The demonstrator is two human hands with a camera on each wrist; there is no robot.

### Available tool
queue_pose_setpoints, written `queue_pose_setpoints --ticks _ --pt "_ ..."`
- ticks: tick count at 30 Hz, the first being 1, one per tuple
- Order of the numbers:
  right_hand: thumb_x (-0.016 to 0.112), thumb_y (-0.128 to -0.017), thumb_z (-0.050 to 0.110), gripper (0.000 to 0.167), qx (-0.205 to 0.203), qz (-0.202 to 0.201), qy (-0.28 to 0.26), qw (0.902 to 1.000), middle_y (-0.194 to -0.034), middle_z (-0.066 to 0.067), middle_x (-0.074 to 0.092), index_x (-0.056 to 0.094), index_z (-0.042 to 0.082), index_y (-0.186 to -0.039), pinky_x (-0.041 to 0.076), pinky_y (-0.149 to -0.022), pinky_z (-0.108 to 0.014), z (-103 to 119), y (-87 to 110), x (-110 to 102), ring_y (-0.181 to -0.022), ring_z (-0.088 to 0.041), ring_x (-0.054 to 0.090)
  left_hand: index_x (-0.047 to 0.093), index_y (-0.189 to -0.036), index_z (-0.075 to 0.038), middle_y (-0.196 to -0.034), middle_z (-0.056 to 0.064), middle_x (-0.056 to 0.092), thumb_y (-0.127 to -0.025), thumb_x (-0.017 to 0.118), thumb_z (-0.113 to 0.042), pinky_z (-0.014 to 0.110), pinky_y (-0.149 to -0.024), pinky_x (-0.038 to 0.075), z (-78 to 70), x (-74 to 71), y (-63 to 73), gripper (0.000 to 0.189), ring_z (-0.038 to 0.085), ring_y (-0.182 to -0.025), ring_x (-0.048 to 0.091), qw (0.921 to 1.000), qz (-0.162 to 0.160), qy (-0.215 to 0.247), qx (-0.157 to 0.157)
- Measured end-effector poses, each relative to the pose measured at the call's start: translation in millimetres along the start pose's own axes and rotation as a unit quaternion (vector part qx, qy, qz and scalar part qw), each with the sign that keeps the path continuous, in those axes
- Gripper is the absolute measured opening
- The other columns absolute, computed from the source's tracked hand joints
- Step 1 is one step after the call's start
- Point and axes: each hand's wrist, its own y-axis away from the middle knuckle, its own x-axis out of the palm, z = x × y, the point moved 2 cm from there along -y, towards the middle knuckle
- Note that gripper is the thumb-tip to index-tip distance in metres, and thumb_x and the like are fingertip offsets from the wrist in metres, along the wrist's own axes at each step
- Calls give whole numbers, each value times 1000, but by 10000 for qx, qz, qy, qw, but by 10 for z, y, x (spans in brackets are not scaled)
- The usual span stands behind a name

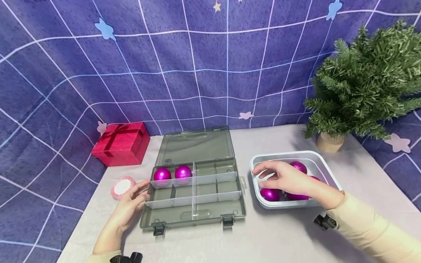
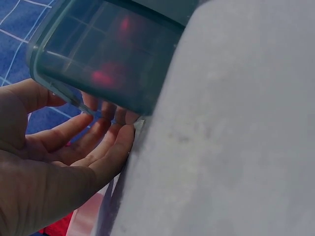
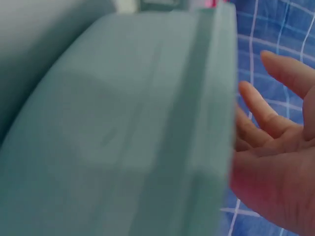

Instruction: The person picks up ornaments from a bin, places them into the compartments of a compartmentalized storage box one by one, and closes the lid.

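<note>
An open grey-green translucent compartment box (image 1: 215,206) lies on the table, its lid (image 1: 197,146) tipped back. Two shiny magenta balls (image 1: 162,176) sit in its back left compartment. My left hand (image 1: 128,204) is at the box's left side, fingers lightly bent, fingertips right at the edge; the left wrist view shows the thumb (image 2: 42,96) beside the side handle. Over the silver-grey bin (image 1: 317,157) hovers my right hand (image 1: 286,177), fingers loosely bent with nothing between them. Under and around it lie several magenta balls (image 1: 269,194), some glittery, partly hidden by the hand.
A pink-and-white round roll (image 1: 122,187) lies left of the box, next to my left hand. Behind it stands a red gift box (image 1: 121,144) with a dark bow. A small artificial fir tree (image 1: 365,80) rises at the back right, behind the bin.
</note>
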Motion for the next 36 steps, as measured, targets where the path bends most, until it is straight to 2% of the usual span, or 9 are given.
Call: queue_pose_setpoints --ticks 4,8,11,16,24,30,36 --pt "75 -91 5 29 82 -44 115 9999 -113 -16 68 64 -5 -116 55 -89 -36 -100 72 -86 -105 -35 67 33 -155 6 -153 27 36 -101 54 -1 26 -86 49 -11 -2 -7 59 -2 -115 55 10000 -6 -60 -18" --pt "76 -90 5 27 132 -211 495 9985 -108 -14 70 66 -2 -114 55 -89 -40 -179 122 -180 -103 -36 68 32 -155 6 -153 26 37 -101 55 -2 27 -86 48 -18 -4 -6 60 -1 -115 55 10000 19 -59 -47" --pt "77 -89 6 25 221 -374 902 9950 -107 -10 72 68 4 -113 55 -89 -41 -227 145 -250 -104 -34 68 32 -155 6 -149 19 43 -101 56 -3 26 -87 48 -21 -7 -5 60 1 -116 55 10000 29 4 -44" --pt "79 -88 10 29 325 -421 1394 9888 -110 -9 73 69 5 -115 51 -93 -49 -313 186 -344 -107 -32 67 31 -155 7 -139 0 50 -101 57 -4 24 -90 49 -6 -12 -5 61 3 -119 56 9999 82 117 -56" --pt "83 -82 11 40 160 -379 2238 9738 -119 -7 71 71 8 -120 48 -95 -53 -436 220 -409 -111 -34 65 31 -154 8 -135 -8 53 -101 57 -5 23 -90 48 6 -13 -11 61 4 -119 56 9997 150 191 -18" --pt "82 -82 8 39 252 -241 2467 9685 -114 -8 72 71 7 -119 49 -93 -53 -467 201 -405 -108 -33 66 31 -154 10 -130 -12 55 -101 57 -4 23 -89 49 14 -17 -14 60 4 -118 57 9996 156 246 24" --pt "82 -82 9 39 293 -388 2505 9669 -112 -9 72 70 6 -118 52 -89 -51 -448 199 -393 -102 -30 67 30 -153 10 -129 -13 56 -101 57 -3 23 -88 50 14 -13 -16 60 4 -117 58 9995 141 276 47"
